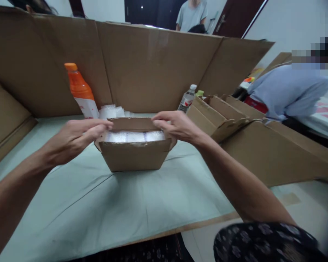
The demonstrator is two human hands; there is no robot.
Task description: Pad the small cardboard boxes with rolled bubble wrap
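Note:
A small brown cardboard box stands upright on the pale green table cover, its top open toward me. Inside lie white, plastic-wrapped packs with bluish marks. At the box's upper left corner, my left hand pinches the raised back flap. My right hand grips the same flap near its right corner, thumb and fingers closed on the edge. The side flaps are partly hidden by my hands.
Behind the box stands a tall cardboard screen. An orange-capped bottle and clear plastic wrapping are at the back left. A clear bottle and cardboard boxes stand right. Another person leans over at far right.

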